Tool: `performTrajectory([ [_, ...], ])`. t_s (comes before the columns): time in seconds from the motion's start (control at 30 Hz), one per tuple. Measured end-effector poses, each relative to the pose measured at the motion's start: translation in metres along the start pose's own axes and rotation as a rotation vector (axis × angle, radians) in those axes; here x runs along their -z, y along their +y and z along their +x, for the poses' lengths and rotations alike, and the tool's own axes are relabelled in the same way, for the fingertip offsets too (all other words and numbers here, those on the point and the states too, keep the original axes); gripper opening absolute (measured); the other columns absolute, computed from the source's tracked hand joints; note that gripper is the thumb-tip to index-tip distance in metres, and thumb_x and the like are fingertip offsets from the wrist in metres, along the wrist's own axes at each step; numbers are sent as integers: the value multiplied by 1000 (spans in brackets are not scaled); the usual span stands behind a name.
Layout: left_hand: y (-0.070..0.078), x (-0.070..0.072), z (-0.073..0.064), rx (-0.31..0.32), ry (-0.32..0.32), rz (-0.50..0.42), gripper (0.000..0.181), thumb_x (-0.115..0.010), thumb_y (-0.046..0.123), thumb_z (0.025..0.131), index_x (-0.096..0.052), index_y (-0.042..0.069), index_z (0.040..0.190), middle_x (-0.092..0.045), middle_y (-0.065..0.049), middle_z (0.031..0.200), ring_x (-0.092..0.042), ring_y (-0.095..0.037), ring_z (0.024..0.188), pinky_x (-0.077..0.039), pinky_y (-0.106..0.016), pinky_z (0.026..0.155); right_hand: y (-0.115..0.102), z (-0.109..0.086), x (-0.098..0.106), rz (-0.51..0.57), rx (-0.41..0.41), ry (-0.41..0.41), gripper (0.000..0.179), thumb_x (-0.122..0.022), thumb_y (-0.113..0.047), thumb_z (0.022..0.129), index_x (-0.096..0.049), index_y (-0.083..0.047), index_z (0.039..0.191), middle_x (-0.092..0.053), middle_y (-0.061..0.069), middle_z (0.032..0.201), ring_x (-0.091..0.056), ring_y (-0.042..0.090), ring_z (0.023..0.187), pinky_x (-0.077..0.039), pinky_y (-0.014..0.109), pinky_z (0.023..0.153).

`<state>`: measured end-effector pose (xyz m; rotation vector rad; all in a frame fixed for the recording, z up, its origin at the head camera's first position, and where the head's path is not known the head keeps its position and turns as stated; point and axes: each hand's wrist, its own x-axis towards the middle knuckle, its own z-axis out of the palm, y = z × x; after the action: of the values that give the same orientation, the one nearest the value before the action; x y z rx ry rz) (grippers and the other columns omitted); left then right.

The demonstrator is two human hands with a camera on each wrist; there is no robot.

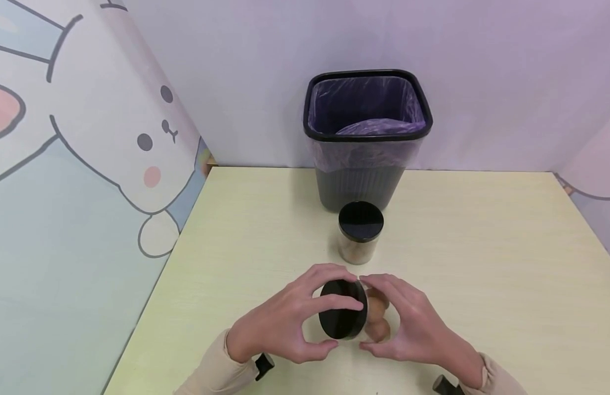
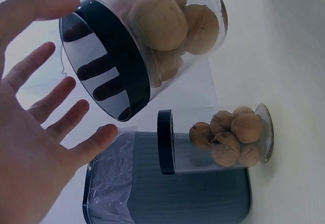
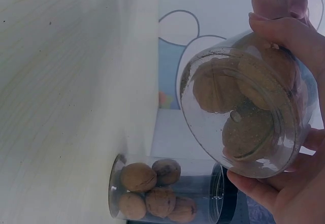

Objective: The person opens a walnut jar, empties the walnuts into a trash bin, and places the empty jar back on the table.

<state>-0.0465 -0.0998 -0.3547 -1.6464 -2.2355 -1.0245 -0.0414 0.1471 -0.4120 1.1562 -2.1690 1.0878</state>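
A clear jar (image 2: 221, 10) of walnuts (image 2: 158, 22), topped with a black lid (image 1: 334, 323), is tilted off the table between the hands. My right hand (image 1: 415, 323) grips its glass body, fingers and thumb wrapped round the side. Around the lid, my left hand (image 1: 290, 321) is spread; in the left wrist view its fingers are stretched out in front of the lid's flat top, and the thumb lies at the rim. A second black-lidded jar (image 1: 358, 251) stands upright just beyond, with several walnuts (image 3: 160, 201) inside.
Behind the second jar a dark waste bin (image 1: 359, 184) with a purple-tinted plastic liner (image 1: 379, 127) stands at the table's back. The pale table (image 1: 482, 247) extends to both sides. A cartoon-printed cloth (image 1: 112, 109) hangs along the left, and a plain backdrop (image 1: 235, 82) rises behind.
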Motion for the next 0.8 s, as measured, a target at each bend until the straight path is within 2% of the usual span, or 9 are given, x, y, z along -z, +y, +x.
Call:
performTrajectory([
  [0.13, 1, 0, 0, -4, -18, -6, 63, -74, 18, 70, -51, 17, 129, -34, -9, 143, -33, -24, 132, -32, -35, 106, 0, 0, 0, 4, 5, -2, 93, -92, -35, 44, -56, 2, 121, -60, 4, 111, -59, 14, 90, -41, 17, 88],
  [0.23, 2, 0, 0, -2, -33, -9, 62, -74, 17, 70, -52, 18, 128, -33, -9, 144, -32, -24, 133, -31, -35, 106, -1, 0, 0, 4, 10, -3, 96, -93, -34, 41, -56, 2, 122, -60, 4, 111, -59, 14, 90, -41, 18, 88],
  [0.47, 4, -2, -1, 0, -71, -10, 63, -73, 12, 68, -52, 20, 127, -31, -10, 145, -29, -25, 135, -29, -36, 107, -3, 0, 1, 15, 11, -3, 93, -93, -34, 43, -56, 2, 121, -60, 4, 111, -59, 14, 92, -41, 17, 88],
  [0.7, 3, -4, -3, 11, -81, -28, 66, -72, 8, 65, -53, 20, 127, -30, -9, 146, -28, -24, 135, -30, -34, 107, -3, 1, 0, 23, 24, 2, 83, -85, -43, 57, -56, 3, 120, -60, 6, 112, -59, 15, 91, -42, 18, 86],
  [0.8, 3, -4, -4, 15, -75, -32, 65, -73, 10, 66, -53, 20, 127, -30, -8, 146, -29, -23, 135, -32, -34, 106, -3, -1, -1, 23, 17, -4, 85, -87, -42, 55, -56, 2, 121, -60, 5, 113, -59, 15, 92, -42, 18, 87],
])
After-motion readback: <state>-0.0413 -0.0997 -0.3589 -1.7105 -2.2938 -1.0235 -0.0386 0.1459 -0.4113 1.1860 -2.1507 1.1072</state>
